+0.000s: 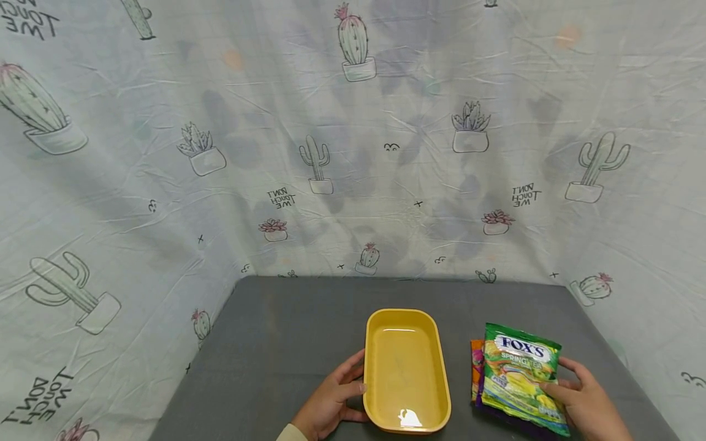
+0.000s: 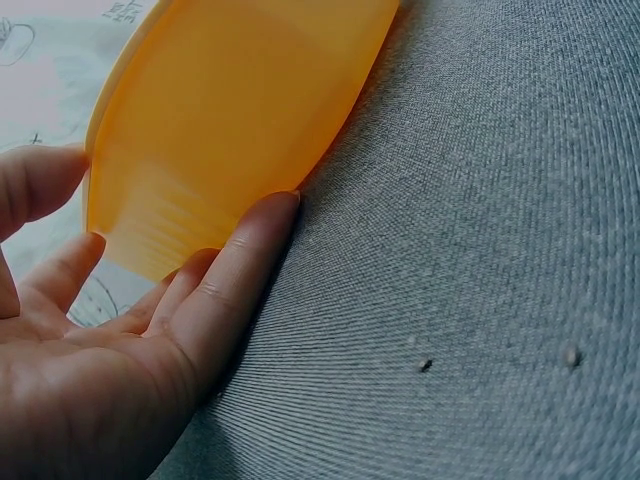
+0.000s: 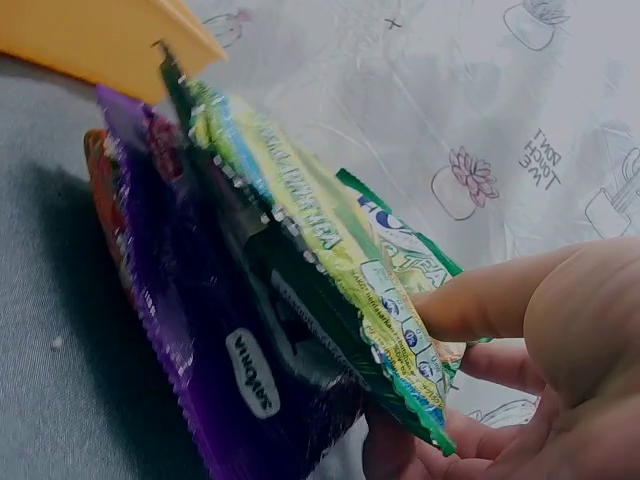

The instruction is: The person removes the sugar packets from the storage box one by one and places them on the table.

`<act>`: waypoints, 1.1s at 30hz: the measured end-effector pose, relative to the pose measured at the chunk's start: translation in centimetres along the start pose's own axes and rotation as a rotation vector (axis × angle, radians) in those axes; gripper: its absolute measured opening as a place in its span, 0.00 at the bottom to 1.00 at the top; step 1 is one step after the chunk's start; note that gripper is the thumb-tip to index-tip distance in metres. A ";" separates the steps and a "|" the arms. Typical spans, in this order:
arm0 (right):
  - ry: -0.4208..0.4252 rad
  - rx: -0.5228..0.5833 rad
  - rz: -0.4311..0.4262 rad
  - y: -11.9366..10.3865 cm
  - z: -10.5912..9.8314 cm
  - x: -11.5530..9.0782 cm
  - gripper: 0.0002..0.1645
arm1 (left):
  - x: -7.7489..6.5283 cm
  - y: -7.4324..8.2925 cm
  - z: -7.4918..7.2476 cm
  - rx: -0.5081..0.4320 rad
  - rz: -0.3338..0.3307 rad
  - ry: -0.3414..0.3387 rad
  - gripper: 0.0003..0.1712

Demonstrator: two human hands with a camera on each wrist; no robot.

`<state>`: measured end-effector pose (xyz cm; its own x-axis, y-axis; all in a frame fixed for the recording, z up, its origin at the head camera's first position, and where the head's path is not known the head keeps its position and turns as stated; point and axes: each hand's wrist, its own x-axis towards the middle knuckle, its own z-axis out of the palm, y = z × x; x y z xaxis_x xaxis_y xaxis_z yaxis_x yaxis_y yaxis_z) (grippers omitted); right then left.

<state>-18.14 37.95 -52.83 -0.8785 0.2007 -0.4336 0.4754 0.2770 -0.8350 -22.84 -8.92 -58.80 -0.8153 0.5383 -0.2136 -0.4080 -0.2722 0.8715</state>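
A yellow rectangular tray (image 1: 405,367) stands on the grey table, its hollow side up. My left hand (image 1: 333,395) holds it by its left side, thumb at the rim; in the left wrist view the fingers (image 2: 235,260) lie against the outer wall, low near the cloth. To the right of the tray, my right hand (image 1: 590,398) pinches a green FOX'S candy bag (image 1: 521,373), thumb on its printed front. Behind that bag are a purple candy bag (image 3: 180,270) and an orange one (image 1: 477,361), mostly hidden. Whether the fingers also grip the purple bag is unclear.
A dark grey cloth (image 1: 287,331) covers the table. A pale curtain (image 1: 386,171) printed with cacti encloses the back and both sides. A strip of bare cloth separates the tray from the bags.
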 end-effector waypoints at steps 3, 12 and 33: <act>0.008 -0.053 0.004 0.2 -0.2 0.1 0.69 | 0.0 0.0 0.1 0.000 0.001 0.006 0.38; 0.036 -0.003 0.020 0.9 -0.4 0.3 0.71 | 0.0 0.2 0.3 -0.016 0.004 0.010 0.39; 0.265 -0.058 -0.109 -3.1 0.8 -2.4 0.58 | -0.3 -0.1 0.6 0.046 0.022 0.029 0.36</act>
<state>-17.53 35.82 -49.46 -0.8850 0.4034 -0.2325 0.3878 0.3625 -0.8474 -22.32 -8.55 -58.55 -0.8354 0.5094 -0.2063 -0.3711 -0.2461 0.8954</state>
